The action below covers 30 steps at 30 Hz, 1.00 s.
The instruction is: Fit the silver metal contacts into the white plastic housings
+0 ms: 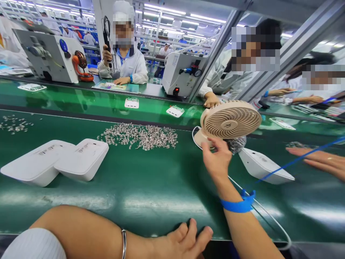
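A beige desk fan [233, 120] with a round grille stands on the green mat, its head facing me. My right hand [217, 155], wearing a blue wrist strap [238, 205], has thumb and fingers curled at the fan's neck, below the grille. The fingertips are partly hidden there. Near the front edge of the bench lies my left hand [188, 237], fingers apart and nothing in it. A metal bangle [124, 242] circles that wrist. To the right of the fan sits a white plastic housing [266, 167]. A white cable [269, 216] runs past my right forearm.
Small metal parts [142, 136] form a pile at mid-bench. Two white housings [29, 162] overlap on the left. Another person's hand [323, 160] reaches in from the right, by a blue cord [293, 158]. Circuit boards [175, 110] lie along the green conveyor, with co-workers beyond.
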{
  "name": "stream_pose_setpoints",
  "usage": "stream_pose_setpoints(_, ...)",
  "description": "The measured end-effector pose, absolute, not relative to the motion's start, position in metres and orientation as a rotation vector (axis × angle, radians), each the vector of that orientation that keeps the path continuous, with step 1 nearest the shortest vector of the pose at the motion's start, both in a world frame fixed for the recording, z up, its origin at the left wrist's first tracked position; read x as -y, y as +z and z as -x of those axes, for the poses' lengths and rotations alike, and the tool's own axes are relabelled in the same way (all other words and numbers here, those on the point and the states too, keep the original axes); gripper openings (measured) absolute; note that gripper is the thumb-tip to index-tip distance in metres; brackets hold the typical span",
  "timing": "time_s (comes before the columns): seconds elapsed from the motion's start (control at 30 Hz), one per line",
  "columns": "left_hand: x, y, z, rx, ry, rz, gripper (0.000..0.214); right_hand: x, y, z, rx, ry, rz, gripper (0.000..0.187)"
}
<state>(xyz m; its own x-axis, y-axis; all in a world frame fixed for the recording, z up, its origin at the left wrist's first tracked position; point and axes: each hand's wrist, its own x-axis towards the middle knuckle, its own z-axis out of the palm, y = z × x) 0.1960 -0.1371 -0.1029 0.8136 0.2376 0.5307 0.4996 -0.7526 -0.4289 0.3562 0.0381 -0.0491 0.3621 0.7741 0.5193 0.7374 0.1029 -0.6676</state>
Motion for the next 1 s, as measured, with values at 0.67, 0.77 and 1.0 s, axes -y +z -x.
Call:
stream_pose_setpoints(0.67,0.136,-0.089,-0.185,0.496,-0.624,2.633,0.055,0.011,-0.046,-0.484,0.714,0.001,2.23,0.075)
stream_pose_setpoints(0.77,0.13,-0.083,-0.182,0.5,-0.684,2.638,0.069,0.044,-0.056,-0.458,0.91,-0.048,2.083,0.08)
stream_pose_setpoints(1.0,0.11,-0.075,-0.181,1.018,-0.746,2.537,0.072,0.082,-0.065,-0.382,1.928,0.177,1.458,0.063)
